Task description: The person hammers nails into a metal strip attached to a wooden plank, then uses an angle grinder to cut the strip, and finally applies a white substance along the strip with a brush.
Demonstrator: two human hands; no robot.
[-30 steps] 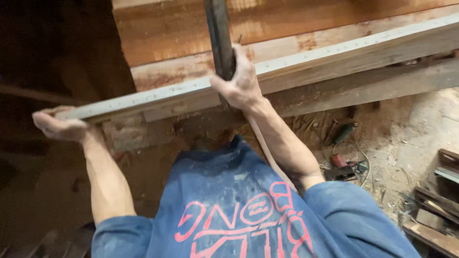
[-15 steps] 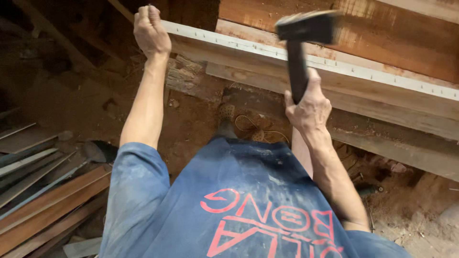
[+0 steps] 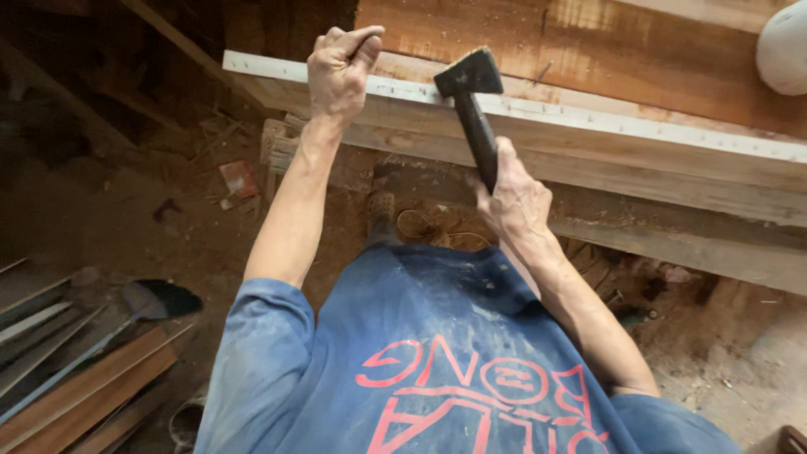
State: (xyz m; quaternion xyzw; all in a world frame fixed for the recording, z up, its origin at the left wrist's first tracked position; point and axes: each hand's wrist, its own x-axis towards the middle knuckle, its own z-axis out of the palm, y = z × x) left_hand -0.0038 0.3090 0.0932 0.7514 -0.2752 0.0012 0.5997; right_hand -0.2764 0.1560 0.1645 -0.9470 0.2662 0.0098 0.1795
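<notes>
The left hand (image 3: 340, 71) is closed in a fist, thumb pressed along the curled fingers, and rests against the near edge of a long pale metal straightedge with small marks along it (image 3: 588, 118). Whether something small is pinched inside that fist cannot be told. The straightedge lies along the top of a long rough wooden beam (image 3: 639, 172), running from just left of this hand away to the right, past the other hand.

The right hand (image 3: 514, 197) is clamped around the lower part of the dark handle of a black-headed hatchet-style hammer (image 3: 472, 109). The handle rises from the fist and leans slightly left; the dark wedge-shaped head sits above the hand, its lower face at or just over the straightedge, a little to the right of the left hand. The two hands are near one another, the left higher and further out.

Beyond both hands a broad reddish-brown wooden plank (image 3: 538, 42) runs alongside the beam. Below the right hand, a second lighter board (image 3: 698, 248) lies under the beam. Between the arms is the person's faded blue T-shirt with red lettering (image 3: 437, 370). Below and left of the left hand the reddish dirt floor (image 3: 143, 210) shows, with a stack of long wooden and metal strips (image 3: 76, 370) at the lower left, and a dark-bladed tool (image 3: 164, 298) lying by them.
</notes>
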